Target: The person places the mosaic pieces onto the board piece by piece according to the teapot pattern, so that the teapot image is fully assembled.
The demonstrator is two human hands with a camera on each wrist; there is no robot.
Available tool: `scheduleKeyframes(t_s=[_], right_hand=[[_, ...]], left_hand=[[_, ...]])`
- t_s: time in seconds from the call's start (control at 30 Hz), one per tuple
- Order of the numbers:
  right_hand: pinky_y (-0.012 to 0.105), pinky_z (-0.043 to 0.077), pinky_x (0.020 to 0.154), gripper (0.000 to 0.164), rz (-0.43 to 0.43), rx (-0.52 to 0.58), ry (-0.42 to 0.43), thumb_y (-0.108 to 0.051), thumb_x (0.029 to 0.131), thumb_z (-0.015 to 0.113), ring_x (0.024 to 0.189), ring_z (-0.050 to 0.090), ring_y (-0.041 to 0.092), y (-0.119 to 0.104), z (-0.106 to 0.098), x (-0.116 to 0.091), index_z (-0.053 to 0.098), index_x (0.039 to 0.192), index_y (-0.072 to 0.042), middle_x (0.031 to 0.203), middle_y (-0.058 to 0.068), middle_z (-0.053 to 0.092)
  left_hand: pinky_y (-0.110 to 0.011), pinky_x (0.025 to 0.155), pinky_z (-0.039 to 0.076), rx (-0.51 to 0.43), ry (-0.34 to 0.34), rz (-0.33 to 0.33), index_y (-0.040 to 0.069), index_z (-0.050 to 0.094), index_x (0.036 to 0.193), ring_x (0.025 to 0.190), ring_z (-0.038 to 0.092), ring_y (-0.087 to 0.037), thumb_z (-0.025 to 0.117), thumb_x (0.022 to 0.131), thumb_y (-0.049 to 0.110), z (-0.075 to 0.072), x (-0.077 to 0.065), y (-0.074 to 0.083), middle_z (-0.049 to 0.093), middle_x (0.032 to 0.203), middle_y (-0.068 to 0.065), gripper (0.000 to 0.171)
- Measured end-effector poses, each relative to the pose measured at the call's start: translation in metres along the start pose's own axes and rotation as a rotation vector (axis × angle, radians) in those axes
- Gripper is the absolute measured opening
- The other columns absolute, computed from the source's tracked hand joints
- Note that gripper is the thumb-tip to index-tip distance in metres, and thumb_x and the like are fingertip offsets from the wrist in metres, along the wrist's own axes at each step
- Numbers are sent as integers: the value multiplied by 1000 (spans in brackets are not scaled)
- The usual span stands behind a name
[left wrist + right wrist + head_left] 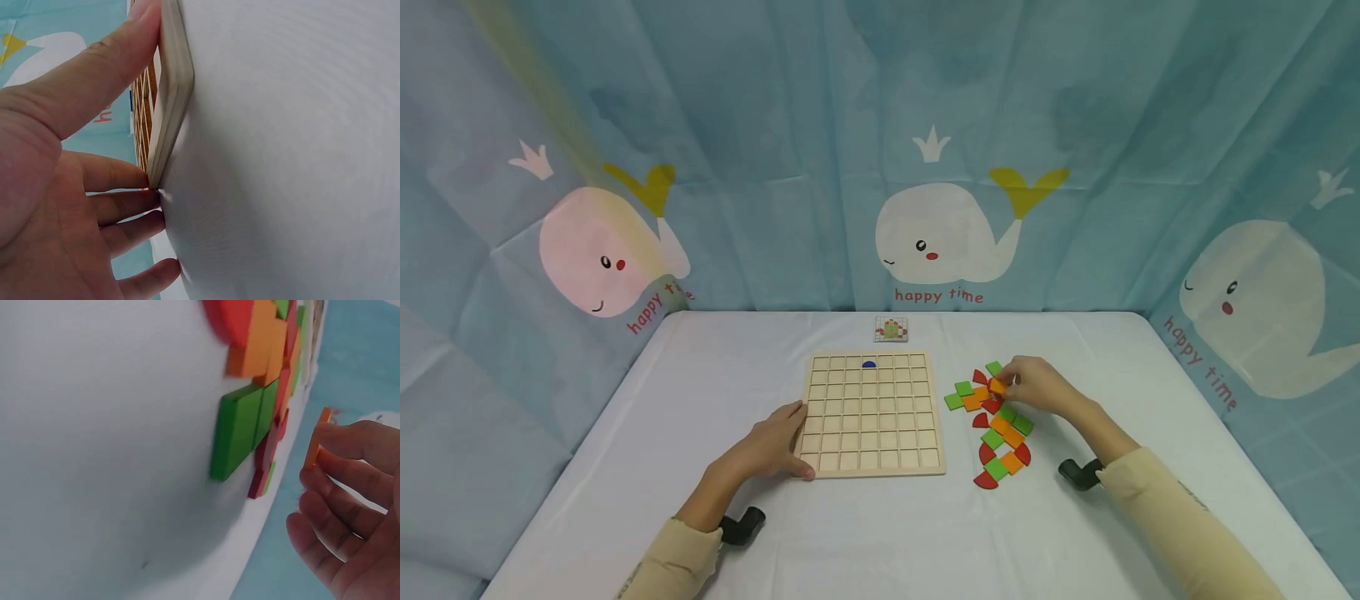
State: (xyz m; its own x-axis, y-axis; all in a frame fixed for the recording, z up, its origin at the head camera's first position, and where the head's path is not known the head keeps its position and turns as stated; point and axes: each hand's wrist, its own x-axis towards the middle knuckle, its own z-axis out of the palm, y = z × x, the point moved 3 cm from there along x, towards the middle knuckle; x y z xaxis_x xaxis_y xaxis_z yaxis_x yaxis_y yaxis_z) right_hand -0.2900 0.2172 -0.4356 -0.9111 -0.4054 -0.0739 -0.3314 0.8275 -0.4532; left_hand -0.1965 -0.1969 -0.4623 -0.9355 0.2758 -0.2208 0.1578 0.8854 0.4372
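Observation:
At the left of the wooden grid board (880,477), my left hand (771,443) rests with its fingers along the side edge and its thumb on the near corner. The left wrist view shows the thumb on the board's rim and the fingers spread fairly straight. My right hand (1037,385) pinches an orange square tile (312,449) between thumb and fingers, raised above the pile. Beneath it lie loose red quarter-round tiles (987,480), green squares (996,469) and other orange squares (1012,463). A blue rounded piece (868,364) sits in the board's far row.
A small picture card (891,330) with a printed pattern lies beyond the board. The white-covered table (880,542) ends at a blue curtain (790,233) printed with whales. Black wrist mounts (743,527) jut out beside the sleeves.

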Motion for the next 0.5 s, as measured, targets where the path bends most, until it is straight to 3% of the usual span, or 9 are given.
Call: scheduleKeyframes(t_s=[0.27,0.5], right_hand=[[35,58,79,23,-28,-23,6,-11,85,73,80,56,17,-16,1,9,73,106,-1,92,7,66],[30,55,74,24,-75,-52,-3,-16,85,73,80,56,17,-41,8,29,74,106,-5,94,6,67]], left_hand=[[-63,110,31,-17,-7,5,-8,29,149,142,28,-48,90,62,37,1,-2,-1,27,156,-28,115],[-64,111,30,-15,-7,14,-8,29,149,143,27,-47,89,65,36,-1,-2,-2,26,156,-28,112]])
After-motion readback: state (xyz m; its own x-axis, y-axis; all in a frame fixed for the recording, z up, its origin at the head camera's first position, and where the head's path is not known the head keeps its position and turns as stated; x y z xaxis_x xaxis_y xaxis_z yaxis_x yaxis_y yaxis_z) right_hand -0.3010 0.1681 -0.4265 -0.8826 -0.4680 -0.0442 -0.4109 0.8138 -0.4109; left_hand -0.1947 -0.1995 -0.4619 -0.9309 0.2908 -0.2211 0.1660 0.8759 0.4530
